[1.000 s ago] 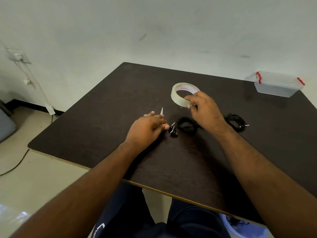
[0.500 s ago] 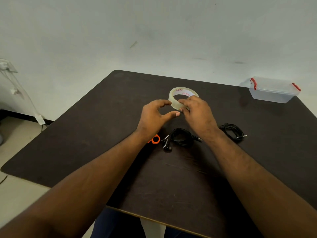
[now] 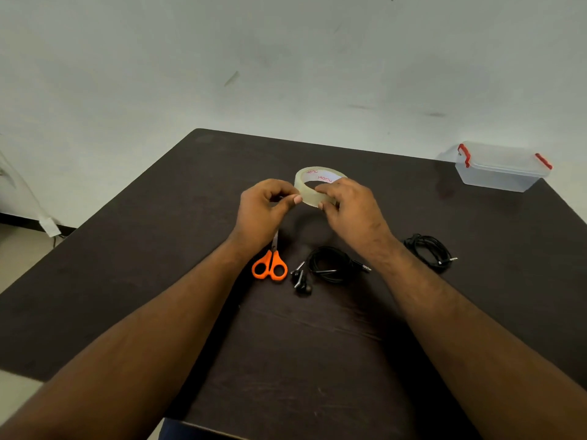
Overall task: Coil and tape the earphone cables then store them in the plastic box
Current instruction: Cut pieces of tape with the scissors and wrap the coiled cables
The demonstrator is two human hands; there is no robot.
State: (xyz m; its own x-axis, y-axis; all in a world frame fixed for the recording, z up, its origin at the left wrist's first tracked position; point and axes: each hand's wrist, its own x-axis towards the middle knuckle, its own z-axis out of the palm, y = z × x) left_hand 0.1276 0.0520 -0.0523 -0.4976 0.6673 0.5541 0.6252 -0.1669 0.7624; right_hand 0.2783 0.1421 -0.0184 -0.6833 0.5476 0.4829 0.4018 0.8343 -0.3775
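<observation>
Dark matt wood-look table point(image 3: 165, 249), faintly scuffed near the front edge. Clear glossy tape roll point(image 3: 313, 188) with white paper-like core. Orange plastic handles and bare metal blades on scissors point(image 3: 270, 265). Translucent frosted plastic box point(image 3: 498, 169), red plastic clips. Black rubbery earphone cables point(image 3: 330, 265), metal plugs.

Orange scissors point(image 3: 270, 265), black earphones point(image 3: 330, 265), clear box point(image 3: 498, 173) (red clips), dk brown table point(image 3: 158, 265).
</observation>
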